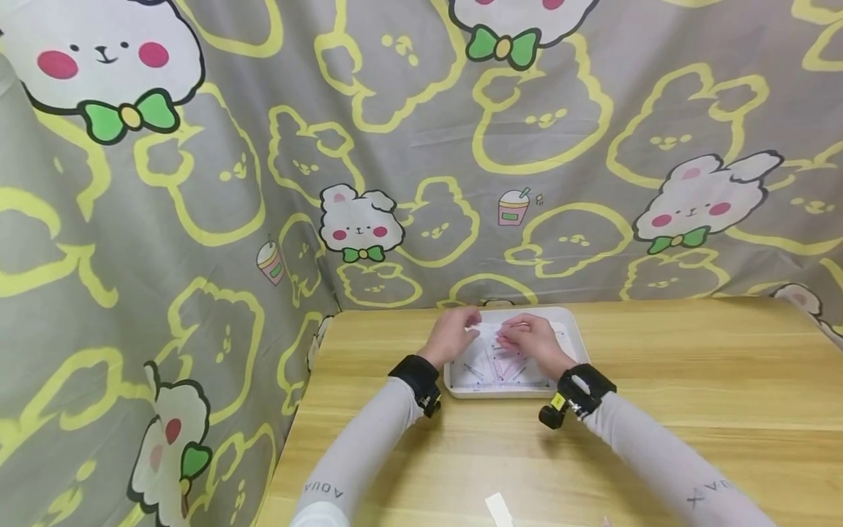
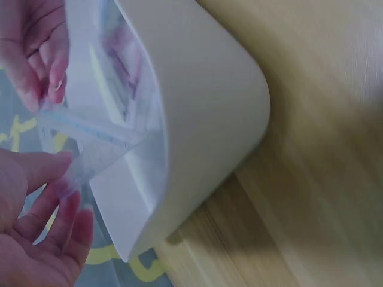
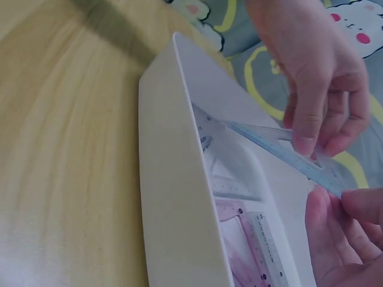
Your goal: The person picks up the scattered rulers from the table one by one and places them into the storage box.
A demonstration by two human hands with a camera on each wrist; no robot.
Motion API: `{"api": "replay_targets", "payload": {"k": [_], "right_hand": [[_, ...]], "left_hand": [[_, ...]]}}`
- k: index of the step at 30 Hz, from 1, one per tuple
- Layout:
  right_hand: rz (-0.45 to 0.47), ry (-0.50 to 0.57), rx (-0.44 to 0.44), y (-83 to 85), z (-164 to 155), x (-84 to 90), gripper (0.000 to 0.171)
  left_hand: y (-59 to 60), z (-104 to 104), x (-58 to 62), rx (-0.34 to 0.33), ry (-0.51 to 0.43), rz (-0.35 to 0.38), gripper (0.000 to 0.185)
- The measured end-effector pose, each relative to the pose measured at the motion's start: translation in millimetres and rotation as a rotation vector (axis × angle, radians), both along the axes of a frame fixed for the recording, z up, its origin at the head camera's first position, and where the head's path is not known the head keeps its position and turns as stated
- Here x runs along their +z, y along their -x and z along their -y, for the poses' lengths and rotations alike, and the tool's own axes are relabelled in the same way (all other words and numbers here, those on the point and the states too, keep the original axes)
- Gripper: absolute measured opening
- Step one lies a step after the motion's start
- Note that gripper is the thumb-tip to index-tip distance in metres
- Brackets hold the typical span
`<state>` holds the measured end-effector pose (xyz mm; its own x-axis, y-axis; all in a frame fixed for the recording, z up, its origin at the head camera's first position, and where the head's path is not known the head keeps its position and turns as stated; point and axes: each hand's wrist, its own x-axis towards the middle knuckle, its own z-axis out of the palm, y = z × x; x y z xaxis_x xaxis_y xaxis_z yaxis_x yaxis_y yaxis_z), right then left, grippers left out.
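A clear set square (image 3: pixel 281 152) is held at a tilt over a white tray (image 3: pixel 173 179). My left hand (image 1: pixel 451 337) pinches one corner of it between thumb and fingers, as the left wrist view shows. Another corner is pinched by the fingertips of my right hand (image 1: pixel 535 340), close to the left. Inside the tray lie a pink set square (image 3: pixel 239 239), a clear straight ruler (image 3: pixel 267 248) and other clear drawing tools. In the head view the held set square is too faint to make out.
The tray stands on a wooden table (image 1: pixel 691 380), near its back edge. A patterned curtain (image 1: pixel 428 154) hangs behind and along the left side. Close to the front edge lies a small white strip (image 1: pixel 499 509). Both wrists wear black camera straps (image 1: pixel 416 377).
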<state>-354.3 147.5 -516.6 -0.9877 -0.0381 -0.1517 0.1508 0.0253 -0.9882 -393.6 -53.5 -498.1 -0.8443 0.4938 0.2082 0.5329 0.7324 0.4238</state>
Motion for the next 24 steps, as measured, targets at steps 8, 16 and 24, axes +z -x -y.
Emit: {"api": "replay_targets", "payload": {"k": [8, 16, 24], "right_hand": [[-0.046, -0.092, -0.020, 14.4, 10.1, -7.9, 0.020], [-0.141, -0.443, -0.027, 24.8, 10.9, -17.5, 0.014], [-0.277, -0.669, -0.026, 30.9, 11.1, -26.8, 0.013]], "left_hand": [[12.4, -5.9, -2.3, 0.088, 0.223, -0.083, 0.020], [20.9, -7.0, -12.8, 0.114, 0.361, -0.206, 0.020], [24.0, -6.1, -32.4, 0.172, 0.379, -0.231, 0.020]]}}
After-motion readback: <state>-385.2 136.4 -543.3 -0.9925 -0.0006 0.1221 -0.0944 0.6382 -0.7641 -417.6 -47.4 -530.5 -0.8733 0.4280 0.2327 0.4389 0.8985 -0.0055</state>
